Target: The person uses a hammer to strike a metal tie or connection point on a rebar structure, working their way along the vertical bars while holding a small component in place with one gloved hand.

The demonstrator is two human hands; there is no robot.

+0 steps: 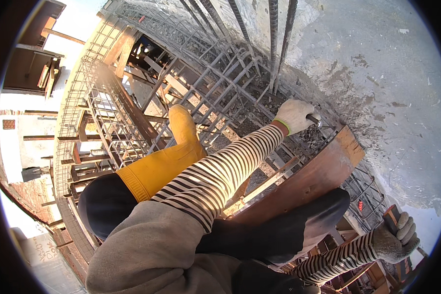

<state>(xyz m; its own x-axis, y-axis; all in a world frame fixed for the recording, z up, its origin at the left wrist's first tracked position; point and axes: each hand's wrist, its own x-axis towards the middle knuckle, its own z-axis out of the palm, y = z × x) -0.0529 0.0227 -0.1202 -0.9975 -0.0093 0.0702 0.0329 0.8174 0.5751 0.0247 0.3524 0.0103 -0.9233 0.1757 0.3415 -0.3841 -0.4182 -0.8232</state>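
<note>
My left hand [293, 116], in a pale knitted glove, reaches forward over the rebar beside the concrete wall. Its fingers close round a short dark metal bar [312, 119] with a shiny end; the rest of the bar is hidden, so its kind is unclear. Low on the right, my gloved right hand [396, 241] grips a black and orange tool handle [391, 219]. The handle sticks out above and below the fist, and I cannot make out a head on it. A brown wooden board [299, 188] stands on edge between my two arms.
A rebar cage [220, 81] with open gaps runs along the concrete wall [392, 83]. Upright bars [273, 39] rise at the back. My yellow boot [181, 125] is among the bars. Timber beams [127, 105] and a curved mesh strip [73, 98] lie to the left.
</note>
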